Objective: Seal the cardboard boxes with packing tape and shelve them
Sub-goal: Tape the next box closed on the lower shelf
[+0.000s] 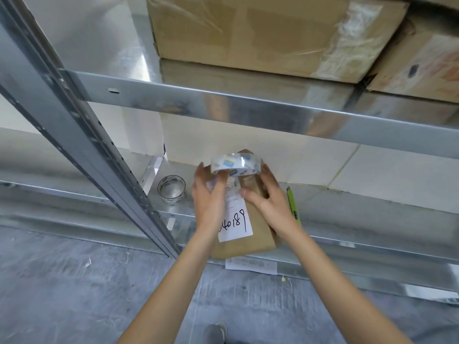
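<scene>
A small brown cardboard box (250,240) with a white handwritten label lies on the lower metal shelf (347,247), its near end over the shelf's front edge. My left hand (208,197) holds a roll of clear packing tape (236,163) above the box's far end, fingers hooked into the roll. My right hand (270,199) rests on the box's top right, thumb pressed onto the label.
A second tape roll (171,188) stands on the shelf to the left. A yellow-green utility knife (294,206) lies right of the box. A metal upright (99,145) runs diagonally at left. Large taped cartons (248,33) fill the upper shelf. A paper slip (250,265) lies under the box.
</scene>
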The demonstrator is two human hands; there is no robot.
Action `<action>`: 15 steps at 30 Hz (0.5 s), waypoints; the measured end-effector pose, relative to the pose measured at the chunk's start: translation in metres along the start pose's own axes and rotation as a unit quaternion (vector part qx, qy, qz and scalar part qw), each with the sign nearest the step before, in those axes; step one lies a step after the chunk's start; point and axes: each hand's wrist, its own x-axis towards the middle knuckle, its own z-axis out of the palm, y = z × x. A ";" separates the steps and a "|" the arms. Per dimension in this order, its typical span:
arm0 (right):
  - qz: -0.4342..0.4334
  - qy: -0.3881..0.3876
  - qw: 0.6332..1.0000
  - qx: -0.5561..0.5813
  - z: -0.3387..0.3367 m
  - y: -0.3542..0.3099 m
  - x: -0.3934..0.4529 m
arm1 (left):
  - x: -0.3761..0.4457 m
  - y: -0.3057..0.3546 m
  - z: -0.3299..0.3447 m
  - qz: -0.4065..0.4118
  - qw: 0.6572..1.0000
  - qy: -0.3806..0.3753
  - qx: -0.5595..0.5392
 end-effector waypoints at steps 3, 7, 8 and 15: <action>0.043 -0.016 0.997 0.066 0.005 0.014 -0.004 | 0.011 0.003 0.007 -0.011 0.988 -0.025 0.152; 0.078 -0.012 0.995 0.058 0.012 0.031 -0.005 | 0.018 -0.006 0.020 -0.032 0.955 -0.050 0.291; 0.082 0.001 0.995 0.058 0.014 0.034 -0.005 | 0.018 -0.005 0.026 -0.036 0.944 -0.054 0.324; 0.131 0.051 0.986 0.093 0.019 0.049 -0.004 | 0.016 -0.010 0.053 0.023 0.902 -0.073 0.425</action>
